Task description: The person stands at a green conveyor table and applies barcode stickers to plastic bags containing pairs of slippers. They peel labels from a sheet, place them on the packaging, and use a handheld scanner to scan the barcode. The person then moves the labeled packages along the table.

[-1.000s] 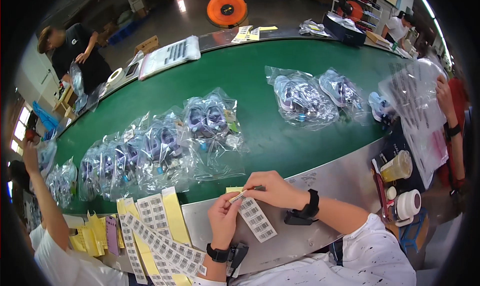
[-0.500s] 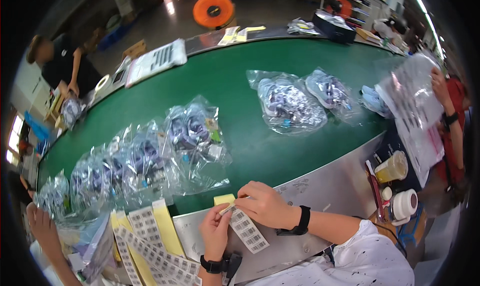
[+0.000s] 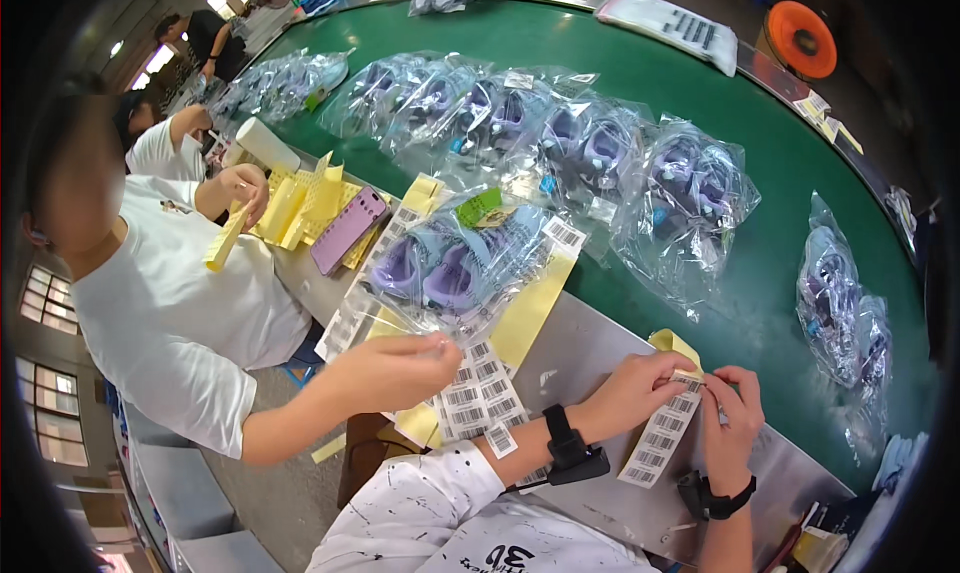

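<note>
Head view: two hands peeling a barcode label off a sticker strip at the edge of a metal bench.

Both hands meet over the barcode label strip (image 3: 660,438), which hangs down from them across the steel bench (image 3: 585,348) beside the green conveyor belt (image 3: 790,173). Left hand (image 3: 640,388) has its fingers (image 3: 668,365) curled and pinched on the strip's top end, where the yellow backing (image 3: 672,343) curls up; right hand (image 3: 728,423) has its fingers (image 3: 722,383) closed on that same top edge, seemingly gripping one label. To peel cleanly, I judge it best to hold the backing taut with the left and draw the label off slowly at a low angle, touching only its corner. Just left, another person's hand (image 3: 395,371) reaches into a bagged pair of purple sandals (image 3: 450,268) lying on more label sheets (image 3: 480,398).
</note>
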The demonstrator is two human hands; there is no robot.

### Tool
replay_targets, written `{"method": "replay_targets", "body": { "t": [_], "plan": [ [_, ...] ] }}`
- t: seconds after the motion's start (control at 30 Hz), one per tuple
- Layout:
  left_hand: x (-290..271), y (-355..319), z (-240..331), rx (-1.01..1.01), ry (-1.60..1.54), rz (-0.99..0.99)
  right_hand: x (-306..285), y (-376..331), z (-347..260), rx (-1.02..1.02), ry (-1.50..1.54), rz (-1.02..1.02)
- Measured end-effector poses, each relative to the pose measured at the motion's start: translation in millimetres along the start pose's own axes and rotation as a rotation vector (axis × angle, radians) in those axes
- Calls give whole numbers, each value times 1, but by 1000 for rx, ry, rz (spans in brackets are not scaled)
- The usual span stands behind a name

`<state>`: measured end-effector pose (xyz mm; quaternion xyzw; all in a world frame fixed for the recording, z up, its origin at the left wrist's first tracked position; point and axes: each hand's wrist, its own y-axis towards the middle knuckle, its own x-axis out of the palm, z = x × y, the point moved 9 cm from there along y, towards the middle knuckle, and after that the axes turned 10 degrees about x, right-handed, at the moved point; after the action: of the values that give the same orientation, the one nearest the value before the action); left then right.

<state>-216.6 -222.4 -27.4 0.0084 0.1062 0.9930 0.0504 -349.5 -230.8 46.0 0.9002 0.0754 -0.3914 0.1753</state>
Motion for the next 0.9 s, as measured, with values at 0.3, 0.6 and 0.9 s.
{"method": "replay_targets", "body": {
  "t": [0.3, 0.6, 0.9],
  "plan": [
    [1, 4, 7, 55, -1, 51, -5, -4, -9, -16, -44, -8],
    [4, 2, 10, 42, -36, 6, -7, 3, -7, 64, 61, -81],
    [6, 3, 7, -42, -92, -30, -3, 5, -17, -45, -45, -95]
  ]
}}
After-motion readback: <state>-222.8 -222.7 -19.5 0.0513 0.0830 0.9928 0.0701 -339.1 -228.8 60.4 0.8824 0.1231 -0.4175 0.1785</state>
